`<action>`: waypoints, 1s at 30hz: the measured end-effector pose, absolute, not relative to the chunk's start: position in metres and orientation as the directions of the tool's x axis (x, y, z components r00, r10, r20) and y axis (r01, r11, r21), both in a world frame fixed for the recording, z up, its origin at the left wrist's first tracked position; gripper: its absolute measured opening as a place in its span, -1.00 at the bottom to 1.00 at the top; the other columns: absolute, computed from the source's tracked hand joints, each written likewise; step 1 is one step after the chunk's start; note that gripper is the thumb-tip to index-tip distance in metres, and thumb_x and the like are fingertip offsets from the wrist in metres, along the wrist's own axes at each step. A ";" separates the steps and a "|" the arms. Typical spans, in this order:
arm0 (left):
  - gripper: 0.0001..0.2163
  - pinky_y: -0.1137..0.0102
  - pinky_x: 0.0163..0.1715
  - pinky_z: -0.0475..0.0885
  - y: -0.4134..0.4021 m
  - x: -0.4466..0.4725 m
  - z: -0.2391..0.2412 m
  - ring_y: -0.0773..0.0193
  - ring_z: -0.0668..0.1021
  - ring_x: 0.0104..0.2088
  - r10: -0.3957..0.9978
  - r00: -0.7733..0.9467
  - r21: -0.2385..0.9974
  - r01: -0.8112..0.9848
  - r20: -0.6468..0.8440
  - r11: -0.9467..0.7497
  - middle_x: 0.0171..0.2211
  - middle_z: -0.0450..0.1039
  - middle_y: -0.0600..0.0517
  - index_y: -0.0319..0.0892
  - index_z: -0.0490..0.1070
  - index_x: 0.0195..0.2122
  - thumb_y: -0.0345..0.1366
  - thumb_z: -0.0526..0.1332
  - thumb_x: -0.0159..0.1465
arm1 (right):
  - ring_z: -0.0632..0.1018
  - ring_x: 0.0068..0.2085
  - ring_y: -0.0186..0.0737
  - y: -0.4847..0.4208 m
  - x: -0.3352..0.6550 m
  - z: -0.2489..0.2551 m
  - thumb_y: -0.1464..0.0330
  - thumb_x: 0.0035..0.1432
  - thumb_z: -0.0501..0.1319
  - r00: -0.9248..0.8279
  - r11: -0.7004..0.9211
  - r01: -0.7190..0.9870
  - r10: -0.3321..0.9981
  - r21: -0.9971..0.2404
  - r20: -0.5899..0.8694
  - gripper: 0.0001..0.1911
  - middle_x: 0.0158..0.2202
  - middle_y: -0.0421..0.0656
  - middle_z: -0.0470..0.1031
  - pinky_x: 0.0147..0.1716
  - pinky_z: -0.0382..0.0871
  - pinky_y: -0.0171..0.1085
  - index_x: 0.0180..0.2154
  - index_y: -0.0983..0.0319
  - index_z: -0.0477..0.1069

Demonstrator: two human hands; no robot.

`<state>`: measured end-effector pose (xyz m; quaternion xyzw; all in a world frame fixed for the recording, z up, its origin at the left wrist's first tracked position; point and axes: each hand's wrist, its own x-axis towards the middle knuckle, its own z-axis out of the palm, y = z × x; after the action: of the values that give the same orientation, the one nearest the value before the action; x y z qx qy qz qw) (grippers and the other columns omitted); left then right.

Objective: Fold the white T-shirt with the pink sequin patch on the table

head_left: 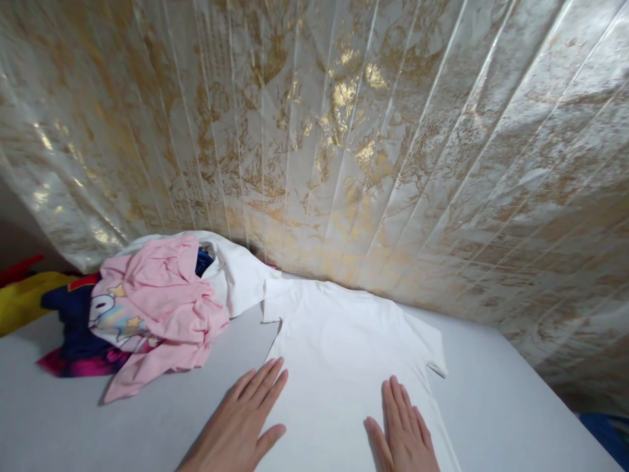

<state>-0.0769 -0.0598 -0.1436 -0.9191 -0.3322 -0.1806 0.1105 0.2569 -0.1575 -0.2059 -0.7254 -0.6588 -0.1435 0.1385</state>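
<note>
A white T-shirt (pixel 344 341) lies spread flat on the white table (pixel 491 393), collar end toward the wall. My left hand (pixel 246 419) rests flat at the shirt's left edge, fingers stretched out and together, palm down. My right hand (pixel 403 432) lies flat on the shirt's right side, fingers extended. Neither hand holds anything.
A heap of clothes sits at the back left: a pink shirt (pixel 157 308) with a printed picture on top, a white garment (pixel 236 269) behind it, dark blue and magenta cloth (pixel 73 328) beneath. A wrinkled gold-and-white sheet (pixel 344 131) covers the wall. Yellow fabric (pixel 24 295) lies far left.
</note>
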 end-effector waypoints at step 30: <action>-0.37 0.30 0.18 0.23 -0.078 -0.055 -0.142 0.15 0.28 0.26 0.472 0.781 -0.037 0.531 0.408 -0.846 0.33 0.06 -0.05 -0.13 -0.31 0.41 -0.11 0.00 0.44 | 0.25 0.29 0.03 -0.200 0.285 -0.192 0.05 0.36 -0.27 0.241 -0.261 0.965 0.866 -0.015 0.438 -0.33 0.30 0.02 0.19 0.18 0.15 0.08 0.24 0.29 0.21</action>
<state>-0.0545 -0.0777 -0.1415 -0.9408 -0.2667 -0.1953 0.0753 0.2846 -0.2000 -0.1916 -0.7748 -0.5909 -0.1740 0.1423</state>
